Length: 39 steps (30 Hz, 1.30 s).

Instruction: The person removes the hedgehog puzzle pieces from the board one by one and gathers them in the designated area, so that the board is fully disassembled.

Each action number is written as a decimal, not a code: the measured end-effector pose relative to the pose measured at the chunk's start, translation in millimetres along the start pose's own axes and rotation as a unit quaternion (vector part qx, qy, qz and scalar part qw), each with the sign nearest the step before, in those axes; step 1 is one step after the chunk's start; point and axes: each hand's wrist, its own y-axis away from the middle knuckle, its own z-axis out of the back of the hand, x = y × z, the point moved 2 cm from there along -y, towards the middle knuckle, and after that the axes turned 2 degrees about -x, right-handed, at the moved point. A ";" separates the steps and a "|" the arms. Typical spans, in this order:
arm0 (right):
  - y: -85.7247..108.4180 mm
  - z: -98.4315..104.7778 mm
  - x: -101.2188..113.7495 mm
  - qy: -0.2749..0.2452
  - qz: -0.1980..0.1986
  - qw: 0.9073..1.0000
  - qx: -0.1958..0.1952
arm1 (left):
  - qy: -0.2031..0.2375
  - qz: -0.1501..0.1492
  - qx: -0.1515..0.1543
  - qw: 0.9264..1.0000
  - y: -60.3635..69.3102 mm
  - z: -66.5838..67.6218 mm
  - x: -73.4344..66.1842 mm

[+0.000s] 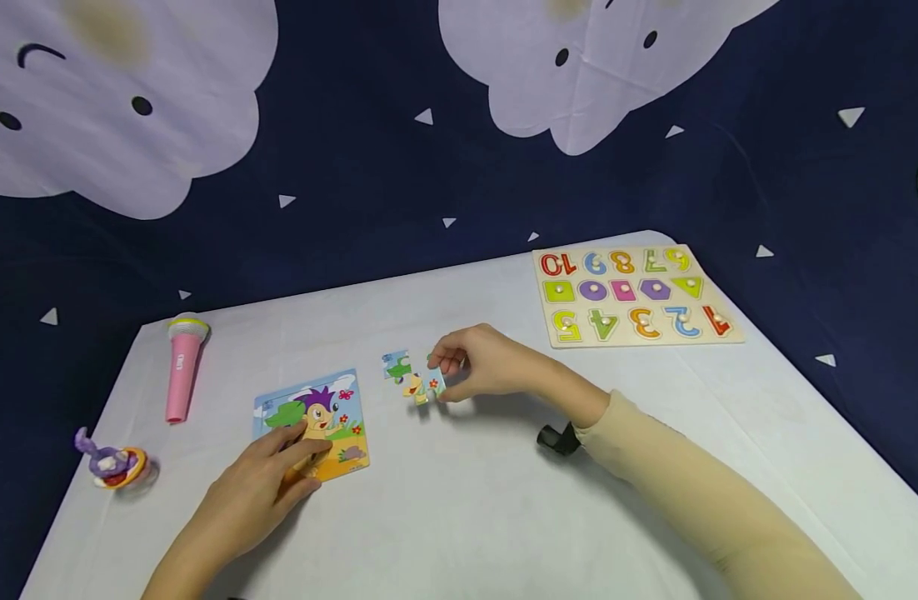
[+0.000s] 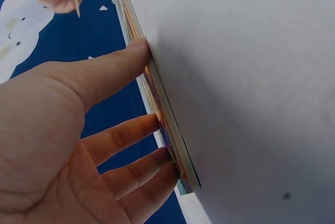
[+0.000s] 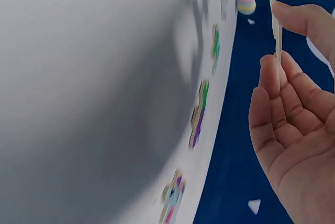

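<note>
White tabletop, and our right hand has a puzzle piece pinched between fingers; picture board sits roughly 8 o'clock from it, under our left hand, fingers kinda spread.

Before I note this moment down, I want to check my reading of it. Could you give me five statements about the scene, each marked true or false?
1. The right hand pinches a puzzle piece. True.
2. That piece lies flat. False: it is held up off the table.
3. The left hand rests on the picture puzzle. True.
4. In the head view, the number board lies right of the pink microphone. True.
5. Board and microphone touch. False: they lie well apart.
</note>
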 end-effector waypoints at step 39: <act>67.8 41.3 -79.7 0.002 -0.089 0.996 0.005 | -0.002 0.008 0.005 1.000 -0.4 0.7 -1.3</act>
